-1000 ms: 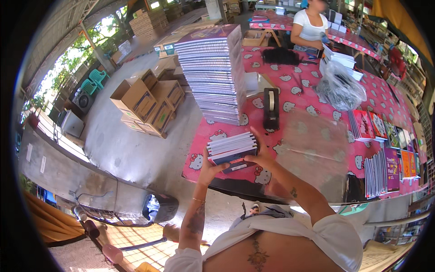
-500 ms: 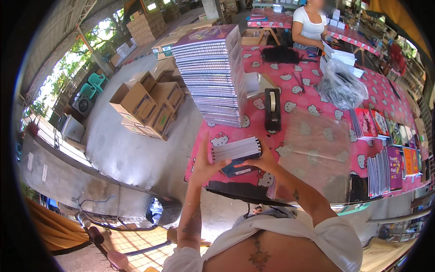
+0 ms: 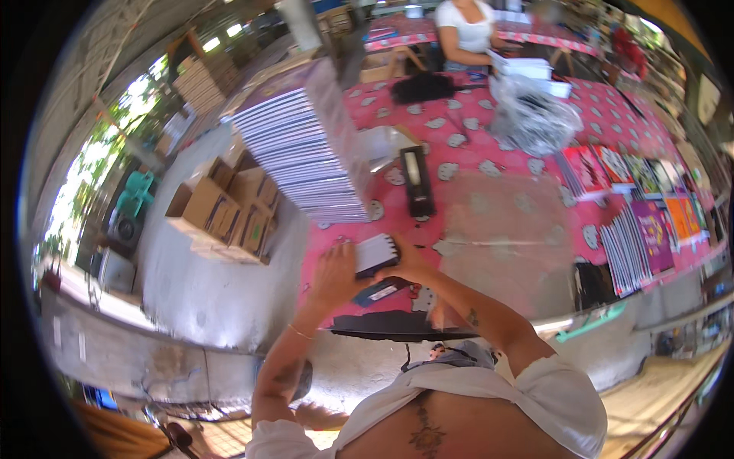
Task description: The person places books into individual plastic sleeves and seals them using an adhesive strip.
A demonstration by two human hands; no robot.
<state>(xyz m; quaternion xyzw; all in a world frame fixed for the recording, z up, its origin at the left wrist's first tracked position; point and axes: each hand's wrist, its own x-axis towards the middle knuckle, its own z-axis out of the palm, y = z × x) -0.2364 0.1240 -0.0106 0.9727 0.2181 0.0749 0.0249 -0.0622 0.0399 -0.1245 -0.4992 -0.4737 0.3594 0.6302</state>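
Note:
At the near left corner of the pink patterned table [image 3: 440, 118], a small stack of spiral-bound notebooks [image 3: 375, 255] lies between my hands. Its white page edges face up toward me, and a dark blue cover shows beneath. My left hand [image 3: 336, 274] is closed against the stack's left side, its fingers bent over the edge and slightly blurred. On the opposite side, my right hand [image 3: 409, 262] grips the stack with the thumb toward me. Just behind stands a tall wrapped stack of spiral notebooks [image 3: 302, 157]. A black tape dispenser [image 3: 417, 183] sits beyond my right hand.
Clear plastic sheets [image 3: 505, 245] lie right of my hands. Notebooks with colourful covers [image 3: 650, 229] stand at the right, near a crumpled plastic bag [image 3: 535, 118]. Across the table, a person in a white top [image 3: 465, 34] handles white papers. Cardboard boxes [image 3: 225, 210] sit on the floor left.
My left hand has gone from spread fingers to closing over the stack's left side. The notebooks have turned and tilted a little. The whole view has shifted, with the tall stack now farther left.

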